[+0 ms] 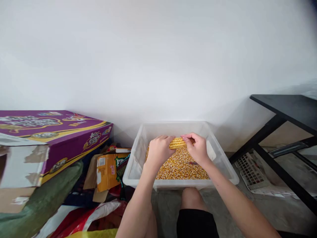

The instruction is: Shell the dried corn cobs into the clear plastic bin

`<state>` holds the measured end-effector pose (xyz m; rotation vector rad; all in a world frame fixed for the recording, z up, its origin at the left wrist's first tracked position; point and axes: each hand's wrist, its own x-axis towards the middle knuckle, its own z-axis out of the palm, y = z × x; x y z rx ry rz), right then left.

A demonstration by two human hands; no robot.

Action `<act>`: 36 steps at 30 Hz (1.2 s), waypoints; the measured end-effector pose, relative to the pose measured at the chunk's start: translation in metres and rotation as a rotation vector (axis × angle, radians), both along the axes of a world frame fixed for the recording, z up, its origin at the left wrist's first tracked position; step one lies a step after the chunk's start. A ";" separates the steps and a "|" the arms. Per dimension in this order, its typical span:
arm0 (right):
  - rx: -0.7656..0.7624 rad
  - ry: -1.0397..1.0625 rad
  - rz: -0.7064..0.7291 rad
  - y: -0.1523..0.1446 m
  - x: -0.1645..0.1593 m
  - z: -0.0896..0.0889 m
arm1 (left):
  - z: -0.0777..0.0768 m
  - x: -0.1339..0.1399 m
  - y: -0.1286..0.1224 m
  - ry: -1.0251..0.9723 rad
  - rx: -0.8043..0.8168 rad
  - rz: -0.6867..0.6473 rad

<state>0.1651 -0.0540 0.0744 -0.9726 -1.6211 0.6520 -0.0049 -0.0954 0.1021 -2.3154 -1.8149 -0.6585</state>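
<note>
Clear plastic bin (pixel 183 182) against a white wall (pixel 158 66), w/ a broad bed of loose yellow kernels (pixel 178 167) inside. To L: purple printed carton (pixel 81 138), its near end torn & partly taped, resting over a green sack (pixel 61 185); b/w carton & bin, an orange box (pixel 106 172), w/ a red-and-white bag (pixel 99 215) in front. To R: black table (pixel 287 107) w/ slanted legs, white basket (pixel 251 172) on the floor beneath. Both forearms cross the bin's near rim & block parts of it; a bare knee (pixel 192 198) sits just below. A thin reddish item (pixel 192 163) lies on the kernels near the R wrist, ID unclear. Corn cob (pixel 177 143) held crosswise above the kernels, toward the bin's far side, most rows intact where visible. L hand (pixel 160 148): fingers curled round the cob's L end, gripping. R hand (pixel 198 148): thumb & index nearly together, touching the cob's R part; other fingers bent, exact grip partly hidden.
</note>
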 end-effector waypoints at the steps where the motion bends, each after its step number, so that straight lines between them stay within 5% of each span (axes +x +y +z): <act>1: -0.024 0.006 0.008 0.004 -0.003 -0.003 | -0.004 -0.002 0.001 -0.004 0.006 0.001; 7: -0.315 0.103 0.162 0.031 -0.016 -0.014 | -0.025 -0.018 0.001 -0.010 0.039 0.043; 13: -0.291 -0.056 0.349 0.037 -0.025 -0.010 | -0.028 -0.026 0.002 0.047 0.051 0.071; 19: -0.092 -0.262 0.151 0.031 -0.038 -0.014 | -0.032 -0.025 0.001 0.075 0.035 0.049; 25: -0.281 0.163 0.090 0.058 -0.022 -0.018 | -0.037 -0.036 0.001 -0.020 0.066 0.037; 31: -0.484 0.191 0.310 0.053 -0.009 -0.017 | -0.037 -0.044 0.000 -0.072 0.133 0.037; 36: -0.430 0.098 0.323 0.042 -0.015 -0.017 | -0.037 -0.045 -0.001 -0.053 0.144 0.042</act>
